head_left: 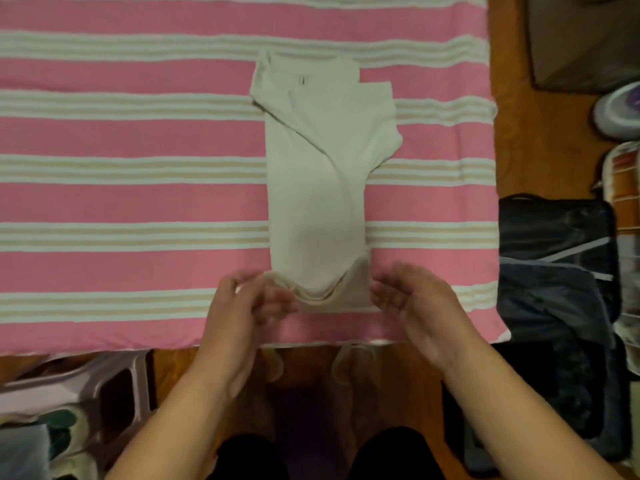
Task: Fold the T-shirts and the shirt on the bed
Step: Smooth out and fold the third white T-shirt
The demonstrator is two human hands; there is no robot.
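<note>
A white T-shirt (317, 188) lies on the bed (121, 206), folded lengthwise into a narrow strip with its collar at the far end and both sleeves tucked in. Its hem is at the near end, slightly lifted and rumpled. My left hand (242, 306) pinches the hem's left corner between thumb and fingers. My right hand (412, 299) is at the hem's right corner with curled fingers touching the cloth; whether it grips the cloth is unclear because of blur.
The bed carries a pink blanket with white and beige stripes; its near edge runs just in front of my hands. A pale laundry basket (79, 403) with clothes stands at lower left. Dark bags (554, 271) and clutter fill the floor at right.
</note>
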